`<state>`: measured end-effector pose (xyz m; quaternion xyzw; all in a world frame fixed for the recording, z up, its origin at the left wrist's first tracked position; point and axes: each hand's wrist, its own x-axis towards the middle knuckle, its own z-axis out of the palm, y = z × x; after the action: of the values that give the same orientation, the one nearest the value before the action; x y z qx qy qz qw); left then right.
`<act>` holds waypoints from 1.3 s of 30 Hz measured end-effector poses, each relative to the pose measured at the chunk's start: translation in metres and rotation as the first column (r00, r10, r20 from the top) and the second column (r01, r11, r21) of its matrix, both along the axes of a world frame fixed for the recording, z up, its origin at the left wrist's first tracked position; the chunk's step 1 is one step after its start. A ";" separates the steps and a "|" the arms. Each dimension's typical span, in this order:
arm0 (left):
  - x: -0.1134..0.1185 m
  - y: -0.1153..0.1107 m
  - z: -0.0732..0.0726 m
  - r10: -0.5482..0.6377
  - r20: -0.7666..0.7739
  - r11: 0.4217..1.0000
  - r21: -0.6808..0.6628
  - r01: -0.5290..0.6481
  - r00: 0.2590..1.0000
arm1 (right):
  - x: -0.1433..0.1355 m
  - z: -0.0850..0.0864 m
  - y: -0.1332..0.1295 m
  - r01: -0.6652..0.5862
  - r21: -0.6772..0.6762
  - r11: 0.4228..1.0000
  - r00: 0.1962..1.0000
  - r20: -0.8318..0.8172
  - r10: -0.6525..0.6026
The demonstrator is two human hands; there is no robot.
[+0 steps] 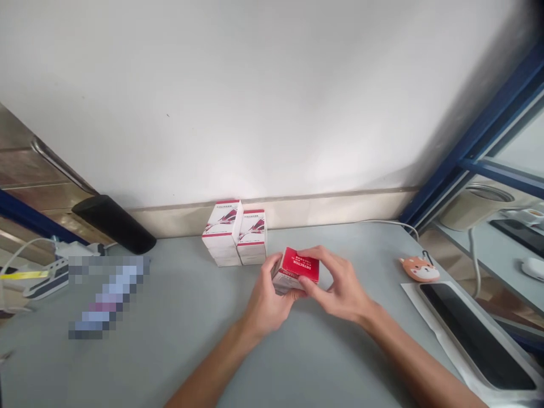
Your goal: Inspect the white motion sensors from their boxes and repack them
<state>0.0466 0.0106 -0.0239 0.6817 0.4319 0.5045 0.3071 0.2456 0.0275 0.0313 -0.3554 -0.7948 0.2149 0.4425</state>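
Both hands hold one small box (301, 264) with a red top face marked "DETECTOR", raised over the middle of the grey table. My left hand (267, 300) grips its left side and reaches under it. My right hand (340, 283) has its fingers at the far right edge and its thumb on the near edge of the red face. Behind and to the left stand white boxes with red edges, a taller stack (222, 235) beside a slightly lower one (252, 238), close to the wall.
The grey table (178, 340) meets a wall at the back. At the left are a black cylinder (117, 224), a power strip (46, 277) and a blurred-out item (110, 297). At the right lie an orange animal-face case (420, 268) and a dark-screened device (476, 334) on white paper.
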 end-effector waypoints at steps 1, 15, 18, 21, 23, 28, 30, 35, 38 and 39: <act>-0.001 0.001 0.000 -0.017 -0.009 0.998 0.057 0.018 1.000 | 0.001 -0.001 0.000 -0.002 0.010 1.000 1.000 -0.013 0.002; -0.008 -0.001 0.036 0.231 -0.515 0.722 0.660 0.210 0.825 | -0.006 0.004 0.009 -0.097 -0.674 0.732 0.908 -0.361 -0.212; -0.010 -0.001 0.045 0.252 -0.558 0.718 0.656 0.234 0.791 | -0.002 0.005 0.007 0.053 -0.465 0.884 0.909 -0.343 -0.235; -0.010 -0.001 0.049 0.304 -0.538 0.713 0.676 0.187 0.786 | 0.006 0.010 0.003 0.170 0.017 0.985 0.952 -0.263 -0.159; -0.011 0.001 0.048 0.355 -0.523 0.697 0.700 0.154 0.775 | 0.008 0.013 -0.001 0.073 0.213 0.974 0.995 -0.085 -0.056; -0.013 0.005 0.042 0.433 -0.467 0.679 0.732 0.062 0.771 | 0.002 0.008 -0.008 -0.050 0.386 0.921 0.981 0.194 -0.028; -0.015 0.007 0.042 0.431 -0.444 0.664 0.746 0.057 0.785 | 0.000 0.006 -0.010 0.000 0.391 0.920 0.994 0.101 -0.043; -0.027 0.012 0.042 0.477 -0.420 0.569 0.817 0.094 0.772 | -0.003 0.002 -0.007 0.168 0.278 0.946 0.982 0.041 -0.187; -0.033 0.013 0.037 0.478 -0.443 0.550 0.824 0.135 0.758 | -0.002 -0.001 0.000 0.187 0.232 0.955 0.974 0.080 -0.210; -0.033 0.013 0.035 0.472 -0.458 0.564 0.814 0.141 0.753 | -0.001 -0.002 0.003 0.183 0.229 0.956 0.973 0.096 -0.209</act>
<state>0.0133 0.0234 0.0113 0.8234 0.2955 0.4112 -0.2561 0.2449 0.0303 0.0289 -0.3938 -0.7995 0.0596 0.4497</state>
